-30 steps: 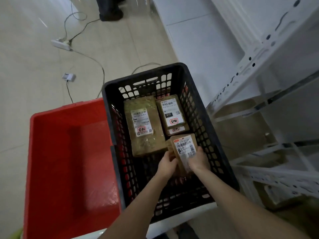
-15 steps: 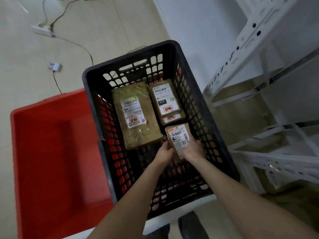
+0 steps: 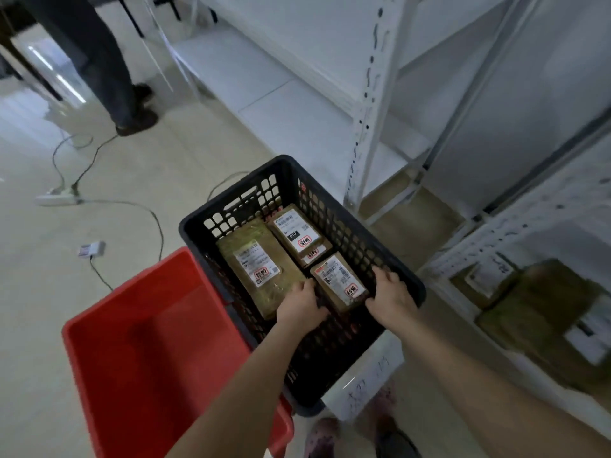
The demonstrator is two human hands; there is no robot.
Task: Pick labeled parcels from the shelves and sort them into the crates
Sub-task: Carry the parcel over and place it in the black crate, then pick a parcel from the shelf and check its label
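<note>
- A white power strip [image 3: 56, 197] lies on the pale floor at the far left, with cables looping away from it.
- Just nearer lies a small white plug-in box [image 3: 92, 249] on its own thin cable.
- At the top left stand another person's dark trouser legs [image 3: 96, 57] and shoes.
- A red crate [image 3: 158, 342] sits at the lower left. Its right wall touches the black crate.
- The black crate [image 3: 334, 355] has lattice walls and stands in the middle, between the red crate and the shelves.
- A large brown parcel [image 3: 261, 266] lies flat along the black crate's left side, label up.
- At the far right of the crate lies a stack of small parcels [image 3: 294, 231], also label up.
- The left hand [image 3: 299, 305] reaches into the black crate. Its fingers are curled together down over the near-left edge of the near parcel.
- The near parcel [image 3: 339, 280] is a small brown box with a white label on top. It is inside the black crate between the two hands, just beside the large parcel and in front of the stack. Whether it rests on the bottom cannot be told.
- The right hand [image 3: 391, 299] has its thumb at the parcel's near-right corner. Its fingers are loosely bent and a little spread between the parcel and the crate wall. Whether they touch the parcel cannot be told.
- A white metal shelf rack [image 3: 365, 127] rises on the right.
- On a low shelf at the far right lie more brown parcels [image 3: 542, 319], blurred.
</note>
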